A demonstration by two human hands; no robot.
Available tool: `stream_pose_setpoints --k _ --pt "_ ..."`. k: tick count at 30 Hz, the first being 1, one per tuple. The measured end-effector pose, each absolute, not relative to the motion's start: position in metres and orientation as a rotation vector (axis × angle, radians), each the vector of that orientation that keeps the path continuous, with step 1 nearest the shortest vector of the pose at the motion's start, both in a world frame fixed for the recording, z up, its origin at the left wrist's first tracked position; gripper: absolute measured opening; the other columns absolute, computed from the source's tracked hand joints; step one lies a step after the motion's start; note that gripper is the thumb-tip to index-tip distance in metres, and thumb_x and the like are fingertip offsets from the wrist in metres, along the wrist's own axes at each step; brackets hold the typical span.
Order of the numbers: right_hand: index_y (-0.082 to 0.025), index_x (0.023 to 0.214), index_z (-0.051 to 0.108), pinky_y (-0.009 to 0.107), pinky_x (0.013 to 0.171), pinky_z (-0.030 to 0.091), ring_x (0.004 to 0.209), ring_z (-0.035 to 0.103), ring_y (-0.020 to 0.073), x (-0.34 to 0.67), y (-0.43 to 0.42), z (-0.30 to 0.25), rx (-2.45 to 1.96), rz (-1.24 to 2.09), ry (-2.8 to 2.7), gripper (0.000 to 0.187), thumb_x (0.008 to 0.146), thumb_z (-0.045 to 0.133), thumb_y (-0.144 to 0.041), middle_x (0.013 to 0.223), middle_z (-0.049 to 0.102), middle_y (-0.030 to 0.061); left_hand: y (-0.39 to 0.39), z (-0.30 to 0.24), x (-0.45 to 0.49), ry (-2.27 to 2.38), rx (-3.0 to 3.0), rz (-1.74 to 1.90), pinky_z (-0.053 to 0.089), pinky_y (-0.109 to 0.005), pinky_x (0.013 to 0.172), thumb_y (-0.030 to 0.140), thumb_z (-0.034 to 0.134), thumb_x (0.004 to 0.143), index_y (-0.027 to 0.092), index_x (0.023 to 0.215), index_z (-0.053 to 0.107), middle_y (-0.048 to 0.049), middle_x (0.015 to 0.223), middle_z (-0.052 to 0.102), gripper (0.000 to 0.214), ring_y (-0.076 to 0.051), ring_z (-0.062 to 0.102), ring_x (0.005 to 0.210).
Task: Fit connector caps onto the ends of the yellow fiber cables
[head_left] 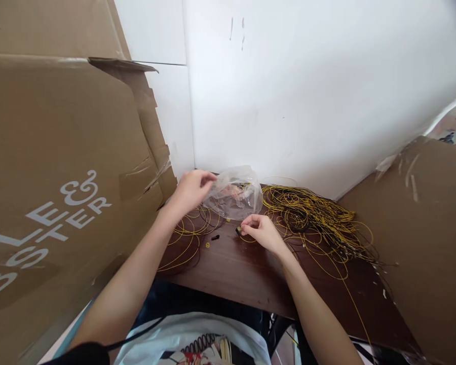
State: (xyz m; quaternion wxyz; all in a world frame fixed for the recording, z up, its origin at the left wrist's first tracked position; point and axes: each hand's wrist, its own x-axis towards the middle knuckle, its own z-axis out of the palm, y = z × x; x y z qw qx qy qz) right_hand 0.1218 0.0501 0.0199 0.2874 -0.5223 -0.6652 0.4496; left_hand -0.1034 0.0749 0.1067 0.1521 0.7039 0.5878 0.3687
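My right hand (261, 231) pinches a small black connector (238, 231) with a yellow wire on it, just above the dark brown table (228, 268). My left hand (193, 190) is at the left edge of a clear plastic bag (253, 203). Its fingers are bent, with thumb and forefinger apart and nothing visible between them. Inside the bag lie small orange-pink pieces, too blurred to name. On the table between my hands are a small black piece (215, 237) and a small yellow ring (207, 245).
A big tangle of yellow and black wires (311, 213) lies to the right of the bag. More loosely looped yellow wires (186, 233) lie under my left forearm. A large cardboard box (61, 126) stands at left, another box (421, 213) at right. Behind is a white wall (307, 91).
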Motion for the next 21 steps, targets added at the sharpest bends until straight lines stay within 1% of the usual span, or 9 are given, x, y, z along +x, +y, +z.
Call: stream_pose_setpoints --k 2,4,6,8,11,13,18,19,21 --pt "-0.015 0.074 0.064 0.023 0.059 0.041 0.060 0.060 0.0137 0.122 0.049 0.021 -1.511 1.065 -1.873 0.013 0.070 0.056 -0.025 0.067 0.068 0.0039 0.116 0.119 -0.112 1.915 2.037 0.849 0.049 -0.037 0.087 0.013 0.052 0.081 0.015 0.095 0.073 -0.0104 0.095 0.072 0.026 -0.026 0.066 0.092" --pt "-0.015 0.072 0.065 0.023 0.057 0.038 0.060 0.058 0.0135 0.123 0.048 0.024 -1.597 0.942 -1.951 0.014 0.071 0.055 -0.025 0.066 0.067 0.0032 0.153 0.119 -0.116 2.084 2.048 0.593 0.047 -0.036 0.091 0.009 0.049 0.081 0.013 0.103 0.071 -0.0135 0.104 0.070 0.032 -0.026 0.063 0.102" --pt "-0.016 0.072 0.066 0.023 0.057 0.036 0.059 0.057 0.0135 0.124 0.048 0.025 -1.641 0.885 -2.008 0.015 0.073 0.054 -0.025 0.064 0.066 0.0029 0.181 0.113 -0.115 2.117 2.034 0.483 0.047 -0.036 0.091 0.005 0.052 0.077 0.011 0.103 0.070 -0.0167 0.110 0.068 0.033 -0.028 0.062 0.105" --pt "-0.016 0.072 0.066 0.023 0.056 0.035 0.059 0.057 0.0135 0.125 0.049 0.026 -1.654 0.881 -2.044 0.016 0.074 0.053 -0.025 0.064 0.066 0.0032 0.199 0.103 -0.113 2.143 2.010 0.379 0.048 -0.038 0.089 0.005 0.059 0.072 0.009 0.099 0.071 -0.0201 0.109 0.067 0.030 -0.031 0.063 0.103" --pt "-0.017 0.072 0.067 0.023 0.057 0.035 0.060 0.058 0.0140 0.126 0.050 0.026 -1.665 0.868 -2.067 0.016 0.074 0.053 -0.025 0.066 0.067 0.0038 0.214 0.089 -0.111 2.171 1.960 0.235 0.050 -0.039 0.084 0.010 0.069 0.066 0.008 0.093 0.071 -0.0216 0.096 0.070 0.027 -0.032 0.065 0.097" --pt "-0.017 0.072 0.067 0.023 0.059 0.035 0.061 0.058 0.0144 0.125 0.050 0.026 -1.679 0.834 -2.081 0.016 0.075 0.053 -0.024 0.067 0.068 0.0040 0.220 0.082 -0.111 2.186 1.932 0.173 0.051 -0.039 0.082 0.014 0.072 0.065 0.008 0.091 0.070 -0.0216 0.090 0.070 0.026 -0.033 0.065 0.094" --pt "-0.018 0.072 0.068 0.023 0.060 0.035 0.061 0.059 0.0143 0.122 0.047 0.029 -1.680 0.808 -2.115 0.017 0.075 0.052 -0.022 0.068 0.069 0.0047 0.232 0.069 -0.115 2.240 1.915 0.179 0.049 -0.042 0.084 0.024 0.073 0.065 0.007 0.095 0.068 -0.0256 0.102 0.067 0.035 -0.037 0.061 0.102" --pt "-0.018 0.072 0.068 0.023 0.060 0.035 0.061 0.059 0.0143 0.121 0.047 0.029 -1.679 0.811 -2.117 0.017 0.076 0.052 -0.022 0.067 0.069 0.0046 0.234 0.066 -0.116 2.239 1.911 0.180 0.049 -0.043 0.084 0.025 0.075 0.063 0.008 0.094 0.068 -0.0247 0.100 0.067 0.035 -0.037 0.061 0.102" --pt "-0.018 0.072 0.067 0.023 0.060 0.035 0.061 0.059 0.0144 0.121 0.047 0.029 -1.676 0.813 -2.118 0.017 0.076 0.052 -0.022 0.066 0.069 0.0043 0.238 0.062 -0.120 2.213 1.907 0.182 0.049 -0.042 0.081 0.025 0.077 0.059 0.010 0.086 0.069 -0.0215 0.090 0.069 0.032 -0.035 0.063 0.095"
